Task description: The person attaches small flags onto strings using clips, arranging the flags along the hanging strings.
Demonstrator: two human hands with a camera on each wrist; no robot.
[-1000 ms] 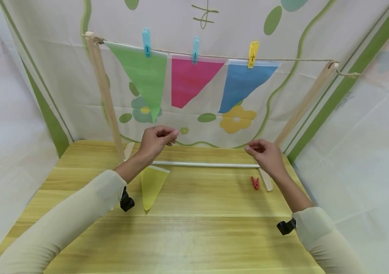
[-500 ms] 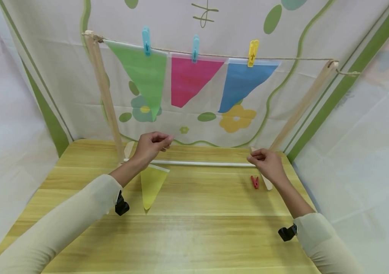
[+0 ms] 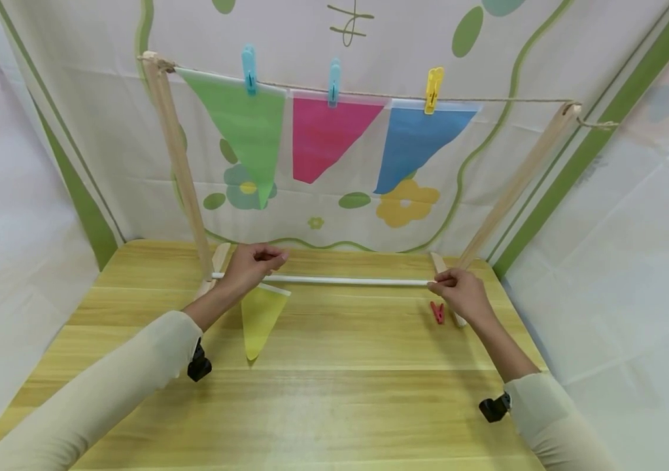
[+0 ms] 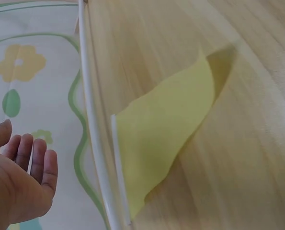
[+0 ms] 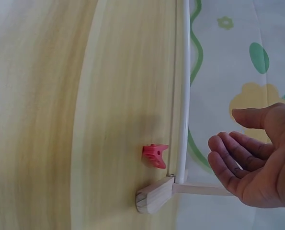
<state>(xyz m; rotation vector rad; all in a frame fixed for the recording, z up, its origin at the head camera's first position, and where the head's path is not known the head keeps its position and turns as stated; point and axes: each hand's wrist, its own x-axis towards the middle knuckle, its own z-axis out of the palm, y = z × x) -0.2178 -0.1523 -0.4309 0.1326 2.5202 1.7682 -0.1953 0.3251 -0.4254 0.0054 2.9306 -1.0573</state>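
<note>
My left hand hovers over the left end of the white rod, holding nothing, its fingers loosely bent. Below it on the table lies a yellow triangular flag with a white top edge, its tip lifted a little. In the right wrist view my right hand has thumb and fingers apart with nothing between them. A red clothespin lies on the table near that hand, beside the wooden foot of the frame. Green, pink and blue flags hang from the string above.
Two wooden posts, left and right, carry the twine. Two light-blue clothespins and a yellow clothespin clip the hanging flags. A flower-printed cloth stands behind the wooden table.
Both hands have come down from in front of the posts toward the white rod, the left also drifting left. The flags and clothespins stay in place.
</note>
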